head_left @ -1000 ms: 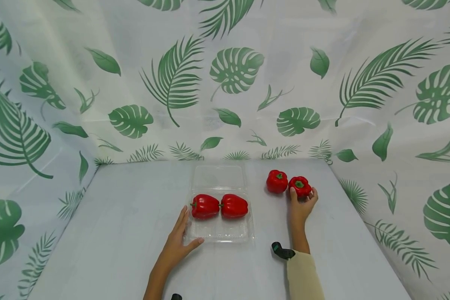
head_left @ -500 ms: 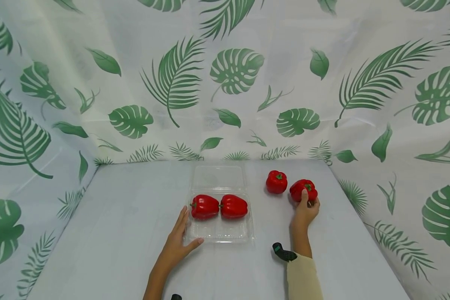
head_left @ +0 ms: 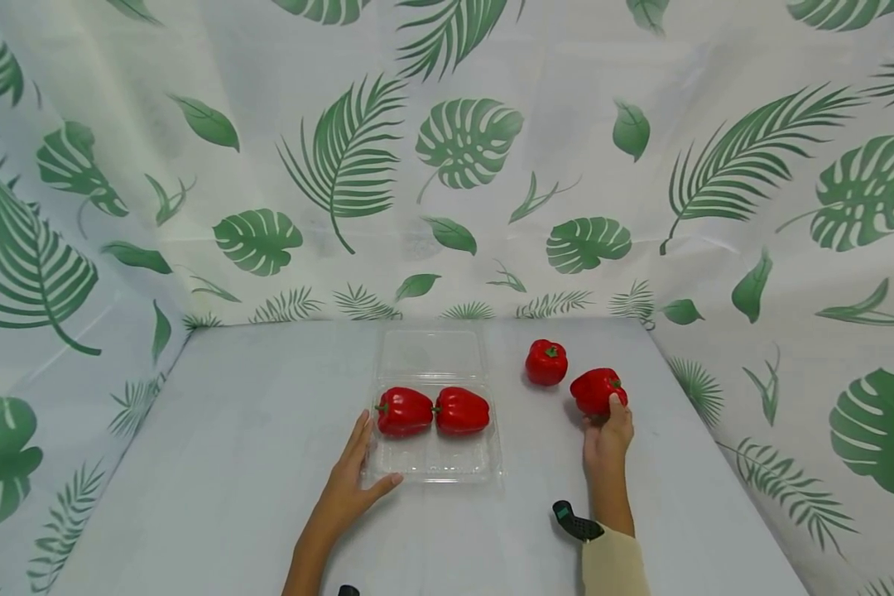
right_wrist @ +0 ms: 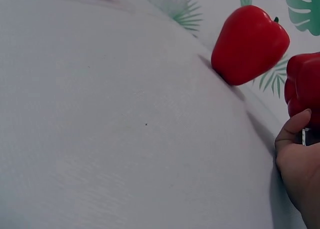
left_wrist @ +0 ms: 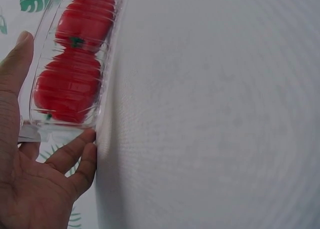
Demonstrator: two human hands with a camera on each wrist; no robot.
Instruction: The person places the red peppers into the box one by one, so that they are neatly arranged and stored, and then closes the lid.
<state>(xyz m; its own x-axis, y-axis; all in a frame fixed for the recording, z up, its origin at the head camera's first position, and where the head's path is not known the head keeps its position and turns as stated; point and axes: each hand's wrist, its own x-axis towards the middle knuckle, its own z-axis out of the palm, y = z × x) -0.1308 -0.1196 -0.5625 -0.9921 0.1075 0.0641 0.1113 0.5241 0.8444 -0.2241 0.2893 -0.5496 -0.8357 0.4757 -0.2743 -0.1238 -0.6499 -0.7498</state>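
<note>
On the right of the head view, my right hand (head_left: 609, 432) grips a red bell pepper (head_left: 594, 391), thumb near its green stem. In the right wrist view that pepper is cut off by the frame edge. My left hand (head_left: 348, 488) lies at the near left corner of a clear plastic clamshell box (head_left: 435, 473), thumb and fingers spread, fingertips along its side. Two red peppers lie end to end in the box's back half, a left one (head_left: 405, 411) and a right one (head_left: 462, 410). The left wrist view shows both through the ribbed wall.
Another red pepper (head_left: 546, 362) stands upright on the white table (head_left: 253, 447), behind and left of the held one. The box's open lid (head_left: 430, 354) lies back toward the leaf-patterned curtain (head_left: 372, 165). A black device (head_left: 577, 523) is strapped to my right wrist.
My right hand has tipped its pepper over from upright, stem now toward the right, and drawn it slightly nearer to me. My left hand has kept its place at the box.
</note>
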